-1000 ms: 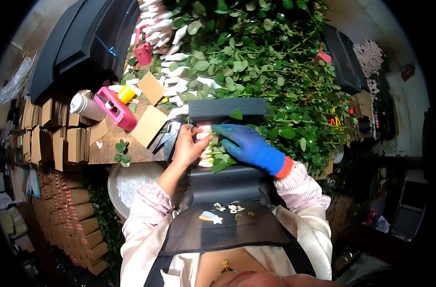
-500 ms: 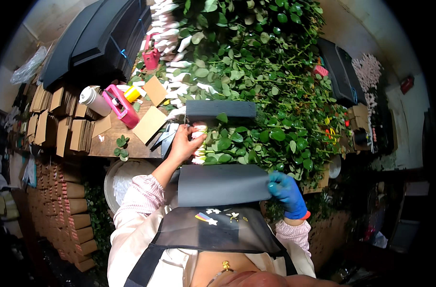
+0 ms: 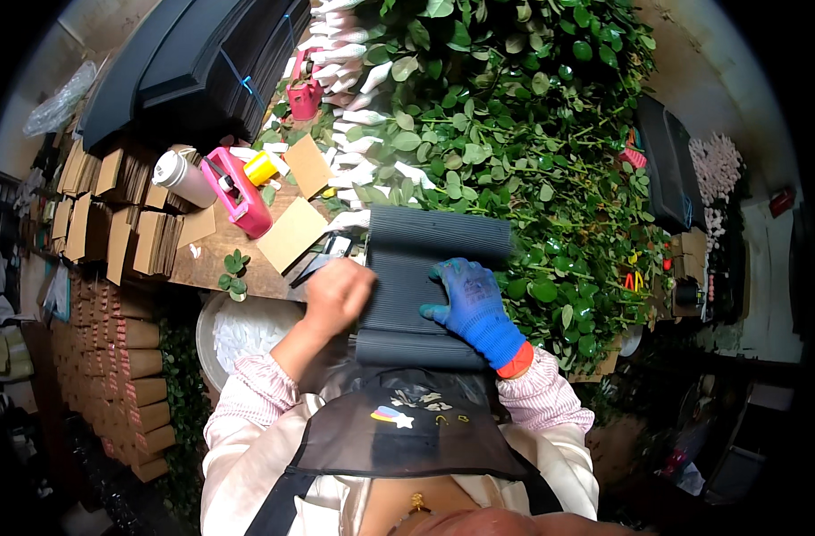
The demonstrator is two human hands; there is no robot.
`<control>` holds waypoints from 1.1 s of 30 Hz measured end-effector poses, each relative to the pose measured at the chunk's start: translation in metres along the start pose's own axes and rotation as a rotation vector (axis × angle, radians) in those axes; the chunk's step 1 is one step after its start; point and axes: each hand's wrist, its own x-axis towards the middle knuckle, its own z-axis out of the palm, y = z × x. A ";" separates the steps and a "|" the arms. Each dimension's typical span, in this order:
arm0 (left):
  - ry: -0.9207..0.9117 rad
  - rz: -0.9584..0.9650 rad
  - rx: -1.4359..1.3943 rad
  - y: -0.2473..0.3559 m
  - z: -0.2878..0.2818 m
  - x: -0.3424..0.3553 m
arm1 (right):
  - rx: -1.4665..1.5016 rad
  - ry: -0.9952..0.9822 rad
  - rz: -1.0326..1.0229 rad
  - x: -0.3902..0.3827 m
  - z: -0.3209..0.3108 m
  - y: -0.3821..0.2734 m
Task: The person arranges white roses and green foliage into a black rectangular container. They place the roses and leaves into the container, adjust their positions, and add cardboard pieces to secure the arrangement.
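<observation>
A dark grey corrugated sheet (image 3: 407,281) covers the rose heads at the near edge of the leafy stems, with its far and near parts raised in ribbed folds. My right hand (image 3: 468,302), in a blue glove, lies on the sheet with thumb and fingers apart. My bare left hand (image 3: 339,295) is closed in a fist at the sheet's left edge. Whatever its fingers may hold is hidden. Just beyond that hand lies a black and silver tool (image 3: 323,255), partly covered. White-netted flower heads (image 3: 354,143) line the left side of the stems.
A pink holder (image 3: 238,192), a pale bottle (image 3: 182,179), a yellow roll (image 3: 261,168) and cardboard pieces (image 3: 291,234) occupy the table's left. Below its edge stands a white bucket (image 3: 209,344). Dark sheets (image 3: 189,80) are stacked at the back left. Rose stems (image 3: 533,179) fill the right.
The sheet's near flap has come up over the rose heads, which are now hidden. My right hand has moved left onto the sheet; my left hand has left the flowers and closed.
</observation>
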 end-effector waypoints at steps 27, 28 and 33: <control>-0.693 0.265 0.077 -0.017 0.050 -0.007 | -0.382 -0.101 -0.505 0.226 0.130 -0.192; -0.717 0.250 0.078 -0.014 0.048 -0.005 | -0.355 -0.182 -0.478 0.227 0.135 -0.190; -0.785 0.213 0.088 -0.006 0.036 0.013 | -0.363 -0.027 -0.628 0.198 0.118 -0.177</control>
